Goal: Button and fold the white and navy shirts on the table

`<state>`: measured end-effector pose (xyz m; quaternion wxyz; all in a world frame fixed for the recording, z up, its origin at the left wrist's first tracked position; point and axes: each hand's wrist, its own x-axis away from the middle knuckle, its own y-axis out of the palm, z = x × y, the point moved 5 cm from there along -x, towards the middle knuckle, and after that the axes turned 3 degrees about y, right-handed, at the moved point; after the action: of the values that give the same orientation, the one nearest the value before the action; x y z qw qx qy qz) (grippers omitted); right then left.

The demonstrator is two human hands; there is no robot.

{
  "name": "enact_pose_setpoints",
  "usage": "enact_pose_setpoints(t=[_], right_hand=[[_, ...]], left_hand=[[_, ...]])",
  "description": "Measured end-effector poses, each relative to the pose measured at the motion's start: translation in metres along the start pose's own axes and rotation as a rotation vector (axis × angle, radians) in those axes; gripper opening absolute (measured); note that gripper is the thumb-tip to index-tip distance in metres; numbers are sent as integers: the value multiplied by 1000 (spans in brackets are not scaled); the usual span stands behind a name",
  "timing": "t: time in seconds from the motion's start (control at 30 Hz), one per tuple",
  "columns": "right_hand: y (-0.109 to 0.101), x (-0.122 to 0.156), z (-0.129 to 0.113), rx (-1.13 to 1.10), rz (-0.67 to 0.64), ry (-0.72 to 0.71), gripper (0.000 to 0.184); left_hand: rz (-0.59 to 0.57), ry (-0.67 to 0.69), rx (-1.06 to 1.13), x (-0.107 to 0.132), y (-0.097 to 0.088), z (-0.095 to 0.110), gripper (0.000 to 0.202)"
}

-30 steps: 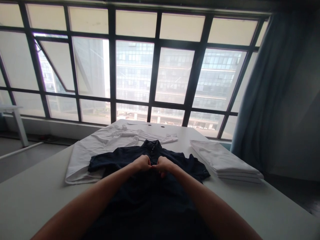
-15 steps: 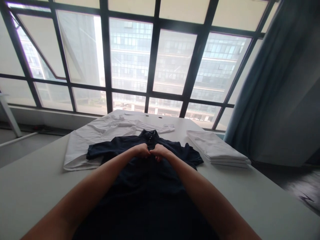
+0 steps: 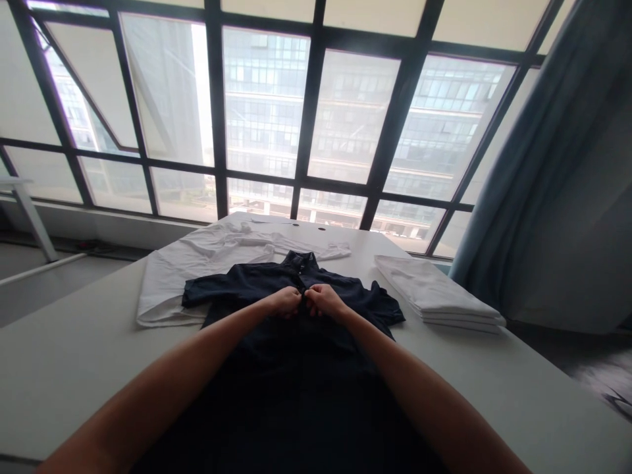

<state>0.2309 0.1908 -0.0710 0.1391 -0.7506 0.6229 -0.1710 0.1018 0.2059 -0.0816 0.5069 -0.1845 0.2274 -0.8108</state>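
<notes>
Navy shirt (image 3: 296, 345) lies on the white table (image 3: 74, 355), its length running from the collar (image 3: 299, 261), beyond the grip, toward the person; left hand (image 3: 285, 301) and right hand (image 3: 323, 301) (equally near) pinch its front.

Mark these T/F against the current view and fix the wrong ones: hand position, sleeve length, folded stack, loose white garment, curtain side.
1. The left hand and right hand are close together at the front of the dark shirt. True.
2. The dark shirt is long-sleeved. False: its sleeves are short.
3. The folded white stack lies to the right of the dark shirt. True.
4. The loose white garment lies on the floor. False: it is on the table.
5. A curtain hangs at the right. True.
</notes>
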Motion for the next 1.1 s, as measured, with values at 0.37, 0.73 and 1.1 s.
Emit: enact_pose_setpoints(t=[0.37, 0.73, 1.1], right_hand=[[5, 4, 12, -97, 4, -123, 16], [4, 0, 19, -71, -22, -149, 7], [8, 4, 13, 63, 94, -268, 4]], left_hand=[[-5, 71, 115, 15, 3, -2, 30], [-10, 38, 194, 16, 3, -3, 27], [102, 41, 184, 15, 3, -4, 36]])
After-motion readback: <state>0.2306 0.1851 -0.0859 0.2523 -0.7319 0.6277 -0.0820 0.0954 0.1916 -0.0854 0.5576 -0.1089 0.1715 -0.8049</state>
